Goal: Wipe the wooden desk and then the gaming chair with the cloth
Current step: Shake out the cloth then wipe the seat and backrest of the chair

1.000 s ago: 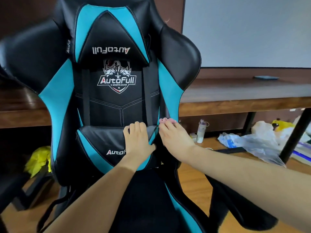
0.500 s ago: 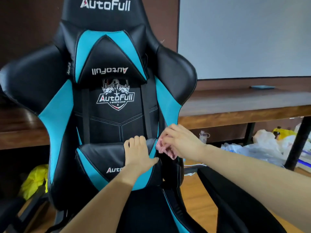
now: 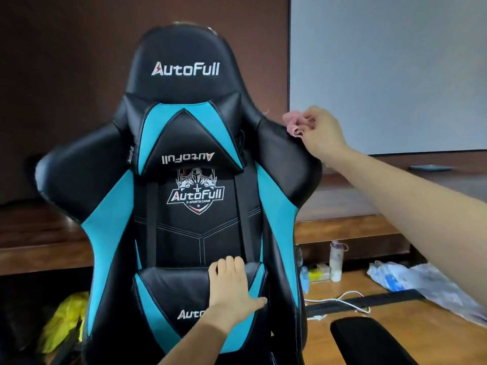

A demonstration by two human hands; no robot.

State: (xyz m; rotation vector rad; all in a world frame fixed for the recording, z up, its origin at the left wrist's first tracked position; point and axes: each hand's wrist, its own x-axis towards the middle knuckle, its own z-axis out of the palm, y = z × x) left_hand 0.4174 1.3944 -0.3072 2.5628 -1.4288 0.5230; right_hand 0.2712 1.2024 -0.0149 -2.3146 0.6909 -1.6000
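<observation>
A black and teal gaming chair (image 3: 189, 227) fills the middle, its backrest facing me. My left hand (image 3: 232, 283) lies flat on the lumbar cushion (image 3: 174, 291) low on the backrest, fingers straight. My right hand (image 3: 320, 133) grips a small crumpled pink cloth (image 3: 295, 122) and holds it against the top of the chair's right shoulder wing (image 3: 287, 159). The wooden desk (image 3: 369, 219) runs behind the chair on both sides.
A black armrest (image 3: 369, 341) sticks up at the lower right. Under the desk stand a white bottle (image 3: 336, 262), small items, a white cable (image 3: 342, 301) and plastic bags (image 3: 421, 285). A yellow bag (image 3: 66, 320) lies low left. A dark flat object (image 3: 431, 168) rests on the desk.
My right hand rose with the pink cloth from beside the lumbar cushion up to the chair's right shoulder wing. My left hand stayed on the cushion. My view tilted upward.
</observation>
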